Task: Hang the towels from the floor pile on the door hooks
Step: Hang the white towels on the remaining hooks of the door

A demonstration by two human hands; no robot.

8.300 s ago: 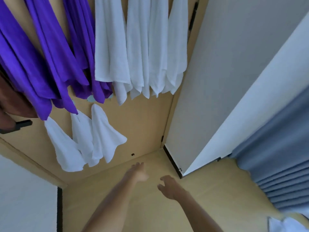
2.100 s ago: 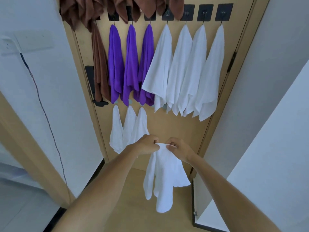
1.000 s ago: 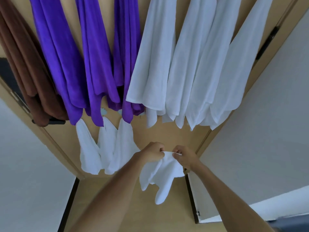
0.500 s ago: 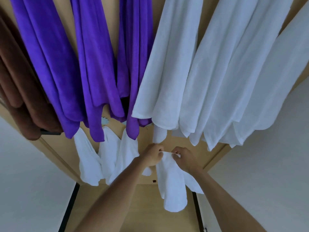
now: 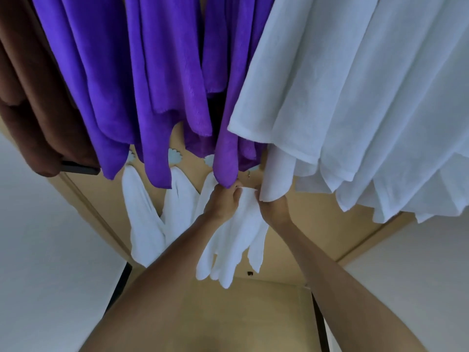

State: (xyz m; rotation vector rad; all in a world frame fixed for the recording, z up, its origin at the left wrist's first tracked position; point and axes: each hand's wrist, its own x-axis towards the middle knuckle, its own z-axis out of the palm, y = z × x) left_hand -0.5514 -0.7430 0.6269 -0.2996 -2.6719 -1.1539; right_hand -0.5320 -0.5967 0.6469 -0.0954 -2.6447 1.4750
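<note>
Door (image 5: pixel 314 214) already crowded with hung brown, purple (image 5: pixel 162 72) and white towels (image 5: pixel 355 97), one more small white towel (image 5: pixel 236 240) pinched at its top edge between left hand (image 5: pixel 223 201) and right hand (image 5: pixel 272 205), raised toward a lower-row hook, not yet hooked; floor pile out of sight.

I see the tan wooden door (image 5: pixel 312 212) carrying the towels. Brown towels (image 5: pixel 33 97) hang at its left edge, purple towels (image 5: pixel 157 72) right of them, large white towels (image 5: pixel 355 97) farther right. Small white towels (image 5: pixel 144 219) hang below the purple ones.
</note>
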